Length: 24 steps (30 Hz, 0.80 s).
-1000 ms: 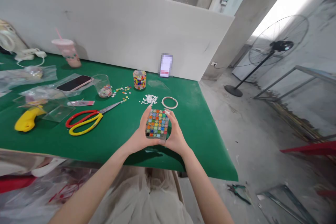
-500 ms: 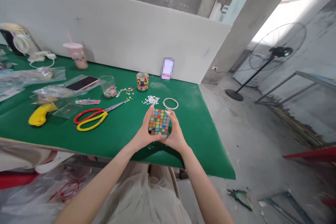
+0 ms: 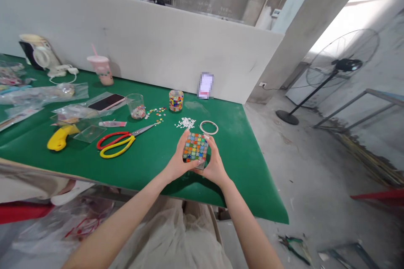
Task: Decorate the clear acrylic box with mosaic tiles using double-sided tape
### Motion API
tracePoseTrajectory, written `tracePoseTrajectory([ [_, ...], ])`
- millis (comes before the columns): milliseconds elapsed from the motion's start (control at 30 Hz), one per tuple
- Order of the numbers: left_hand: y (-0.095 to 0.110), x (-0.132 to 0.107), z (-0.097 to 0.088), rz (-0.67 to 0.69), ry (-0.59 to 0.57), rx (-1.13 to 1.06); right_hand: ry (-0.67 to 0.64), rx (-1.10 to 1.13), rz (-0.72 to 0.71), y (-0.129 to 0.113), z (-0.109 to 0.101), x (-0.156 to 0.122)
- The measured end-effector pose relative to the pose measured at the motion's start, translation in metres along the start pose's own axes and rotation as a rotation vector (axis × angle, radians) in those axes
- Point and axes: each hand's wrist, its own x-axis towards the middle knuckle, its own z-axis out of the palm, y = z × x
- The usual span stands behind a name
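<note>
Between my two hands is a small clear box (image 3: 195, 148) covered with rows of colourful mosaic tiles, held just above the green table. My left hand (image 3: 178, 160) grips its left side, the thumb along the lower edge. On the right side, my right hand (image 3: 217, 163) is closed around it, some fingers hidden beneath or behind. Just beyond it lie a pile of white tile pieces (image 3: 186, 122) and a pale ring (image 3: 208, 127). A round mosaic-covered cup (image 3: 176, 101) stands farther back.
Left on the table are scissors (image 3: 118, 143), a yellow tape cutter (image 3: 61, 138), a glue tube (image 3: 112, 124), a clear cup of beads (image 3: 137, 109), a phone (image 3: 107, 102) and a pink tumbler (image 3: 101, 70). A lit phone (image 3: 205, 85) leans on the white partition (image 3: 176, 42).
The view has shifted slightly, so the whole scene sits a little farther right and lower. Both hands keep their hold on the mosaic box, with hardly any change in grip.
</note>
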Motion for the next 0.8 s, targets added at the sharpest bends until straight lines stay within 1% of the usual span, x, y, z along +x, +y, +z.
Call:
tracePoseTrajectory([
  [67,-0.006,0.008,-0.009,-0.009,0.040,0.072,-0.003,0.028,0.046,0.001,0.000,0.002],
  [100,-0.009,0.015,-0.018,-0.023,0.079,0.125,-0.009,0.044,0.083,0.002,0.000,0.003],
  [167,-0.015,0.034,-0.047,-0.076,0.189,0.263,-0.021,0.085,0.160,0.004,0.000,0.006],
  [233,-0.020,0.058,-0.085,-0.155,0.283,0.417,-0.030,0.130,0.222,0.005,0.000,0.010],
  [300,-0.026,0.083,-0.119,-0.227,0.286,0.567,-0.044,0.159,0.255,0.006,0.000,0.017],
  [333,-0.030,0.095,-0.133,-0.255,0.254,0.638,-0.059,0.163,0.262,0.006,0.000,0.021],
  [367,-0.034,0.105,-0.142,-0.278,0.208,0.706,-0.077,0.162,0.260,0.007,0.001,0.026],
  [433,-0.042,0.123,-0.150,-0.319,0.103,0.831,-0.115,0.154,0.229,0.010,0.003,0.036],
  [567,-0.056,0.145,-0.142,-0.383,-0.095,1.045,-0.142,0.159,0.167,0.021,0.010,0.049],
  [633,-0.060,0.152,-0.141,-0.400,-0.174,1.124,-0.141,0.164,0.158,0.030,0.010,0.048],
  [700,-0.062,0.154,-0.144,-0.394,-0.242,1.183,-0.130,0.161,0.152,0.041,0.007,0.044],
  [767,-0.063,0.154,-0.149,-0.377,-0.292,1.228,-0.086,0.143,0.161,0.054,0.003,0.042],
  [800,-0.063,0.153,-0.151,-0.369,-0.306,1.248,-0.044,0.126,0.174,0.060,0.000,0.043],
])
